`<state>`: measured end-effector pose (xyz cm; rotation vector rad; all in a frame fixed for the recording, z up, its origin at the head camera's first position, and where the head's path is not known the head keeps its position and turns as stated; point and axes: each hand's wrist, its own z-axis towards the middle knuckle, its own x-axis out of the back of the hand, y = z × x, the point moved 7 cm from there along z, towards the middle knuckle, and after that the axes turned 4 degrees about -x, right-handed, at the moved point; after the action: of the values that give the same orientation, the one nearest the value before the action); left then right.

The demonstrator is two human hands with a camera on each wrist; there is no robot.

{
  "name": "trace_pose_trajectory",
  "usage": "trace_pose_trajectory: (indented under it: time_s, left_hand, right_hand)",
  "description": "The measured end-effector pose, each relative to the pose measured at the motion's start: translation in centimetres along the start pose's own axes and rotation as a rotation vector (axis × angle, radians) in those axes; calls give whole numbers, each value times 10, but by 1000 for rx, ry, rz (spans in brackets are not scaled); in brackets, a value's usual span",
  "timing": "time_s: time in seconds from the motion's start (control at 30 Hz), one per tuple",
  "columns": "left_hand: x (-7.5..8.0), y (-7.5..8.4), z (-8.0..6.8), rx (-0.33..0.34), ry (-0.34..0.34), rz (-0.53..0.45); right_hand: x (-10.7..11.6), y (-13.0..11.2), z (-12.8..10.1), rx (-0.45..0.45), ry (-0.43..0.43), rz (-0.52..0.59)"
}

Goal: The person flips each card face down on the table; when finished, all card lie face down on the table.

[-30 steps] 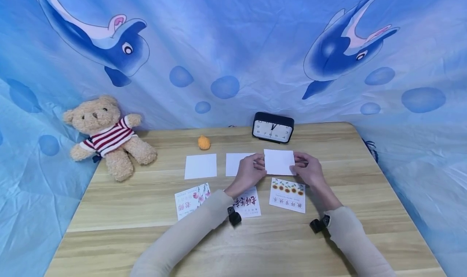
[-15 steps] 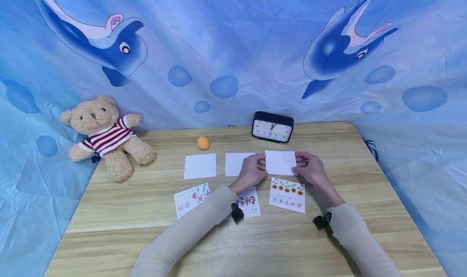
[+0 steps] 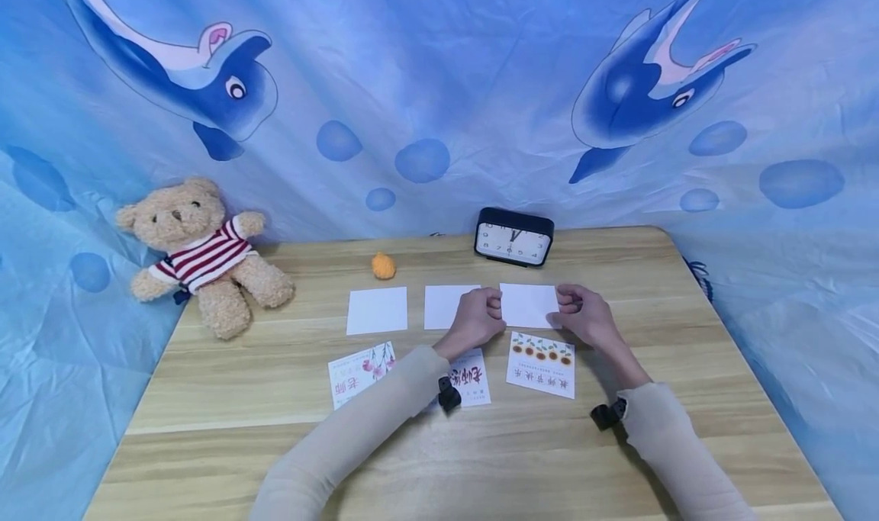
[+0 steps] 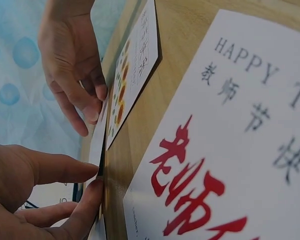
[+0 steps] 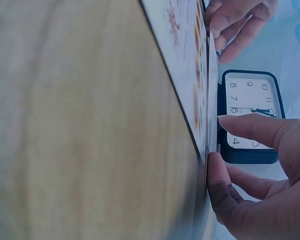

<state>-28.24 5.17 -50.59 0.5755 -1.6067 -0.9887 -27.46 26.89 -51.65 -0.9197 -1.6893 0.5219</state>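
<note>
A blank white card (image 3: 529, 306) lies at the right end of the back row in the head view, in front of the clock. My left hand (image 3: 475, 319) pinches its left edge; the left wrist view has that thumb and index finger meeting at the edge. At the opposite edge, my right hand (image 3: 587, 316) holds the card, its thumb lapping over the near corner. Just below lies a card printed with sunflowers (image 3: 541, 365). My left forearm partly covers a card with red and black lettering (image 3: 470, 380) and overlaps one with pink flowers (image 3: 360, 372).
Two more blank cards, one at left (image 3: 377, 311) and one in the middle (image 3: 442, 303), share the back row. Behind stand a black alarm clock (image 3: 513, 237) and a small orange object (image 3: 383, 266). A teddy bear (image 3: 206, 254) leans at the table's (image 3: 481, 467) left rear corner against a blue curtain.
Both hands have shifted slightly right with the blank card, and it has come down a little closer to the table. The other cards have stayed in place.
</note>
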Motion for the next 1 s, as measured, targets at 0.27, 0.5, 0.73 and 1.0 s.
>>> trace_pose_trajectory:
  time_s: [0.27, 0.5, 0.73, 1.0]
  left_hand:
    - [2, -2, -4, 15, -3, -17]
    - [12, 5, -17, 3, -17, -16]
    - [42, 10, -41, -49, -1, -66]
    - [81, 0, -74, -104, 33, -39]
  right_hand:
    - [0, -4, -6, 7, -15, 2]
    - [-3, -15, -20, 19, 18, 0]
    - [-19, -45, -36, 131, 14, 73]
    - [-61, -71, -55, 251, -109, 141]
